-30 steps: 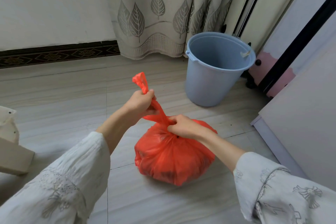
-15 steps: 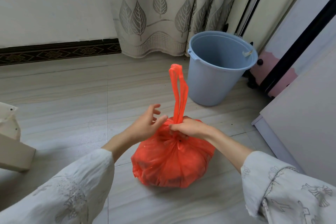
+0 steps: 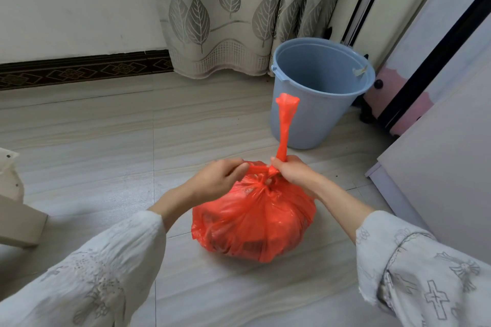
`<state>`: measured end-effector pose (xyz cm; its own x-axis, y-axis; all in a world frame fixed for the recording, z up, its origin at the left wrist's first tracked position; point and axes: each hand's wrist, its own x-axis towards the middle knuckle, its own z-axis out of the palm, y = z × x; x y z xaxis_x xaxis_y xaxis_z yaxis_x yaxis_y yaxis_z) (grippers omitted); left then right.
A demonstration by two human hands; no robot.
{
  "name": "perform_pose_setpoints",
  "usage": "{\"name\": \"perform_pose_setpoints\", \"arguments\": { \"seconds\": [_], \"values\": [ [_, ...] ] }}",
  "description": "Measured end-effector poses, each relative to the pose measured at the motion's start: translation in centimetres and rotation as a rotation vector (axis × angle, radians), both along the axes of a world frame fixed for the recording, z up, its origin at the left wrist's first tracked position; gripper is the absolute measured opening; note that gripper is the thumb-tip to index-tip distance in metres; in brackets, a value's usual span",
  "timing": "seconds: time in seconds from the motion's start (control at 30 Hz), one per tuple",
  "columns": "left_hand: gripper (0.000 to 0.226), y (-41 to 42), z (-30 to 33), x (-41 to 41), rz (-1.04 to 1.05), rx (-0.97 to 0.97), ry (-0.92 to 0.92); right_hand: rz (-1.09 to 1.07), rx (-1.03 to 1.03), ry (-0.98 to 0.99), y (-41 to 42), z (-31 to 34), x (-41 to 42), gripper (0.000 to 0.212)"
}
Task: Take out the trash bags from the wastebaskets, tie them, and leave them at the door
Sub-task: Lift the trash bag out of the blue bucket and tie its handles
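Observation:
A full orange-red trash bag (image 3: 252, 223) sits on the tiled floor in front of me. My left hand (image 3: 216, 180) pinches one bag handle, pulled sideways across the bag's neck. My right hand (image 3: 291, 171) grips the gathered neck, with the other handle (image 3: 285, 119) standing straight up out of its fist. A half-formed knot lies between the two hands. Behind the bag stands a light blue wastebasket (image 3: 318, 93) with no bag inside.
A leaf-patterned curtain (image 3: 225, 13) hangs behind the wastebasket. A pale cabinet side (image 3: 438, 167) rises on the right, with a pink and black object (image 3: 393, 98) behind it. A beige furniture leg (image 3: 16, 223) stands at the left edge.
My left hand let go of the raised handle, opened briefly, then took hold of a handle beside the neck. The upright handle now leans right above my right fist.

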<state>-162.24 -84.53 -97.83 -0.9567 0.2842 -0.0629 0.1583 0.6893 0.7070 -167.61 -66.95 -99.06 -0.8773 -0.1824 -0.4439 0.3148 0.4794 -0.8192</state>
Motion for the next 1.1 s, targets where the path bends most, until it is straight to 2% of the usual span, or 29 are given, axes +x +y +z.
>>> {"name": "perform_pose_setpoints", "arguments": {
  "seconds": [0.1,0.17,0.27,0.37,0.43,0.5,0.73,0.93,1.1],
  "values": [
    [0.041,1.3,0.8,0.1,-0.033,0.143,-0.081,0.000,-0.032,-0.064,0.1,-0.2,-0.2,0.038],
    [0.041,1.9,1.1,0.2,-0.093,0.149,-0.162,0.037,-0.032,-0.098,0.1,-0.2,-0.2,0.040],
    [0.038,1.3,1.4,0.2,-0.204,0.113,-0.310,0.090,-0.136,-0.180,0.7,-0.2,-0.2,0.036],
    [0.041,0.3,1.3,0.1,-0.098,0.140,-0.394,0.121,-0.203,-0.238,1.4,0.1,-0.2,0.023],
    [0.042,-0.1,0.8,-0.2,0.042,0.191,-0.318,0.133,-0.213,-0.233,1.6,0.1,0.0,0.021],
    [0.026,-0.2,0.1,-0.4,0.105,0.174,-0.186,0.130,-0.224,-0.224,1.6,0.1,0.1,0.022],
    [0.014,1.5,-1.1,-0.3,0.047,0.125,-0.015,0.162,-0.361,-0.257,1.4,0.8,0.0,0.034],
    [0.021,2.2,-2.0,-0.6,0.091,-0.038,0.029,0.237,-0.473,-0.339,1.9,1.1,-0.1,0.038],
    [0.020,2.5,-2.1,-0.6,0.139,-0.039,0.074,0.264,-0.529,-0.380,1.5,1.3,-0.3,0.033]
  ]
}}
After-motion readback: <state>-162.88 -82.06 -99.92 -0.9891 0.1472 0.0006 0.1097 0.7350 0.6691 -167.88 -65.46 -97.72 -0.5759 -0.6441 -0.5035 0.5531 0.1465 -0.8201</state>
